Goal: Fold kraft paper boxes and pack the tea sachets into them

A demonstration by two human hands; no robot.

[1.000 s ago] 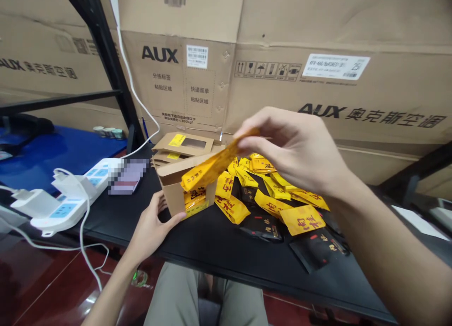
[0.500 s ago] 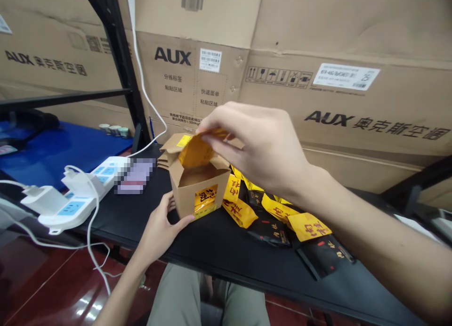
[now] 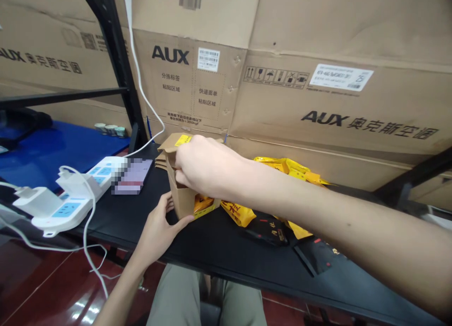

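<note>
A small brown cardboard box [image 3: 181,201] with a cut-out window stands upright on the black table, its top flaps up. My left hand [image 3: 165,224] is closed on its lower left corner, thumb along the front. My right hand [image 3: 199,166] reaches into the open top with fingers curled. The fingertips and whatever they hold are hidden inside. Yellow packaging [image 3: 203,202] shows through the window. To the right, partly under my right forearm, lie several yellow packets [image 3: 240,214] and black packets [image 3: 268,231].
Folded brown cardboard [image 3: 161,161] lies behind the box. On the left are a white power strip [image 3: 76,206] with plugs and cables, and a pixelated flat item [image 3: 132,176]. Large AUX cartons [image 3: 282,104] form a wall behind the table [image 3: 226,255].
My right hand has moved down and left into the box, taking the yellow packet out of sight. My left hand keeps its hold on the box corner.
</note>
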